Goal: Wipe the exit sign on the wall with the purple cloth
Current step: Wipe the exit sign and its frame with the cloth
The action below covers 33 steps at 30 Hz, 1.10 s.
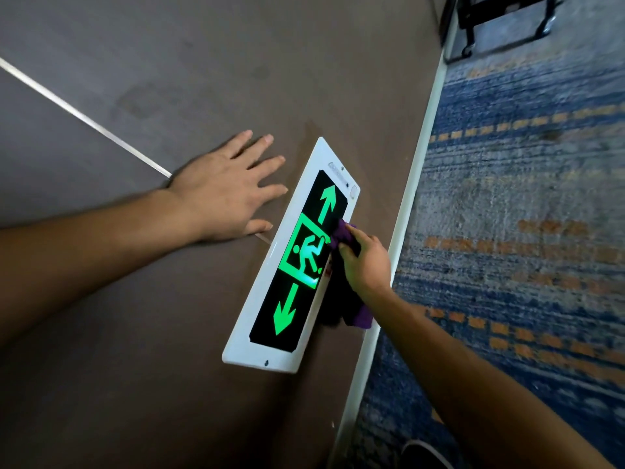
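The exit sign [291, 262] is a white-framed black panel with a glowing green running figure and two green arrows, mounted low on the brown wall. My right hand [363, 262] grips the purple cloth [343, 236] and holds it against the sign's right edge, beside the running figure. The cloth's loose end [360, 316] hangs below my wrist. My left hand [226, 191] lies flat on the wall just left of the sign, fingers spread and straight, holding nothing.
A white skirting strip [412, 198] runs along the foot of the wall [169, 96]. Blue carpet with orange dashes [524, 231] covers the floor on the right. A dark furniture frame [507, 18] stands at the top right. A thin metal strip [84, 116] crosses the wall.
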Motion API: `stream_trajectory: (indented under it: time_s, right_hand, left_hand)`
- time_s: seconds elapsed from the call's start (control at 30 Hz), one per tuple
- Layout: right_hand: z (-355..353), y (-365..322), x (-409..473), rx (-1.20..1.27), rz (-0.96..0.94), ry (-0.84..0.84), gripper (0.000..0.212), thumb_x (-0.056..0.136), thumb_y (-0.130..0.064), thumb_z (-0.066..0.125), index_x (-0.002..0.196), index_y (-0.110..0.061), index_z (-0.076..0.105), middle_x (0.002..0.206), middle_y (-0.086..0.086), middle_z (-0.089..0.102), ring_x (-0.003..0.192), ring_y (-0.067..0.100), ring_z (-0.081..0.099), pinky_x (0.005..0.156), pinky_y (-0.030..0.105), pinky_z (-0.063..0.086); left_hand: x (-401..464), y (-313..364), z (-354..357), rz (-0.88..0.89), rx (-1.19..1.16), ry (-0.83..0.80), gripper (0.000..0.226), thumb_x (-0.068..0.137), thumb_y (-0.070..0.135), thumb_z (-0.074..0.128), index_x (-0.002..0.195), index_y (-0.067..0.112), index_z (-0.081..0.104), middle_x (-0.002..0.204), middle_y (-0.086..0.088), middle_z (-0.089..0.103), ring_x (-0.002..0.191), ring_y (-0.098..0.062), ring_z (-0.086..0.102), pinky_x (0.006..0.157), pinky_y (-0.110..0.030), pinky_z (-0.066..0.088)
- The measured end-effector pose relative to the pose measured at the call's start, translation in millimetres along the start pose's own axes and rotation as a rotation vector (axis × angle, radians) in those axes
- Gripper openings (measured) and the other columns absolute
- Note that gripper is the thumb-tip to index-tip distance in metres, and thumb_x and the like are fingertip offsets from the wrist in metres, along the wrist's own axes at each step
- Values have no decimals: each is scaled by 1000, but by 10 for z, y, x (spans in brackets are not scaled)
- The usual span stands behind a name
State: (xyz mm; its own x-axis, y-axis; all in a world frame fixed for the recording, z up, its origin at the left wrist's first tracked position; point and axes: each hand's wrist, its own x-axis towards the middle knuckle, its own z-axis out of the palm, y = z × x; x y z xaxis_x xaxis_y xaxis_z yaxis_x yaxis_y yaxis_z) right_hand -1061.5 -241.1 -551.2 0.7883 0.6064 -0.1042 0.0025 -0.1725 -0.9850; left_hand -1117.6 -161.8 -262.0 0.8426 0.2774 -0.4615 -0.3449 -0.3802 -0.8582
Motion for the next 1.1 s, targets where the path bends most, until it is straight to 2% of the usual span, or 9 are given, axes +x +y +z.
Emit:
stream_trajectory:
  time_s: [0.1,0.2,0.43,0.6,0.7,0.77,0.87,1.0,1.1]
  right_hand:
    - [95,42,-293,59,24,-4,47,101,-28,60,147,-29,54,127,2,61,95,17,62,79,31,54]
    - [167,124,-613,92,29,-34,47,100,-30,60,147,-30,54,129,-1,59,98,18,64,87,39,59]
    - [76,190,-450,46,-29,-65,46,99,-26,61,145,-30,57,129,-3,60,106,15,61,92,32,53]
    - [-2,193,-45,-8,-38,-49,46,100,-26,59,146,-33,55,121,-8,58,102,10,56,76,21,44]
    - [-52,141,224,-8,-10,-42,48,101,-27,58,147,-35,51,124,-3,61,108,17,61,88,33,52]
    - [-82,50,395,93,52,-14,53,100,-26,59,149,-38,43,130,-2,62,113,22,63,97,44,55]
    - [-72,-2,544,230,110,31,45,98,-30,62,140,-35,46,127,-2,66,104,22,68,91,48,59]
    - [-74,143,418,242,167,-78,40,98,-34,60,138,-28,55,119,4,64,98,22,67,90,45,59]
    - [-50,276,135,153,134,-156,47,99,-33,60,146,-29,52,126,4,58,89,13,65,72,24,56]
  left_hand:
    - [35,3,-2,-4,9,19,70,98,69,18,159,36,25,172,-9,14,158,-39,5,128,-54,4]
    - [71,14,16,-2,0,26,59,103,60,16,158,42,26,172,-8,15,158,-39,6,128,-54,4]
    - [83,24,-11,-11,-38,28,57,103,61,19,157,45,27,172,-7,14,158,-40,6,127,-55,5]
    - [112,31,-43,-33,-98,46,56,101,65,28,152,46,38,171,-7,18,158,-39,8,126,-56,5]
    - [138,26,-41,-50,-112,41,56,100,66,31,151,46,41,172,-7,16,158,-39,6,126,-58,5]
    - [180,28,-38,-66,-123,30,58,99,68,32,151,45,41,173,-7,13,159,-39,3,125,-60,5]
    - [238,32,-25,-86,-121,37,60,98,69,32,151,42,40,172,-8,13,159,-38,3,125,-61,5]
    - [259,27,6,-95,-130,49,65,98,69,33,155,38,36,172,-9,16,159,-37,5,126,-59,5]
    - [247,30,29,-101,-131,63,67,97,69,34,155,36,36,171,-9,18,159,-36,7,126,-59,5]
